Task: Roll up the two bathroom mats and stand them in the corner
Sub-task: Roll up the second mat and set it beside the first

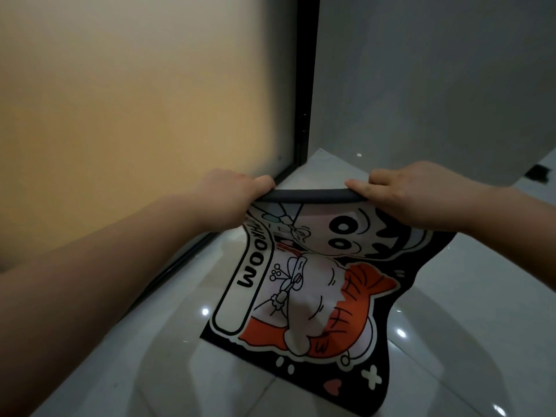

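Note:
A bathroom mat with a black border and a cartoon print in orange, white and black lies partly on the glossy floor. Its far edge is curled over into a narrow dark roll lifted off the floor. My left hand grips the left end of that roll. My right hand grips the right end, fingers curled over the top. The near end of the mat still rests flat on the tiles. Only one mat is in view.
A frosted glass panel with a black frame stands on the left. A grey wall meets it at a corner just beyond the mat. Glossy white floor tiles spread to the right and toward me.

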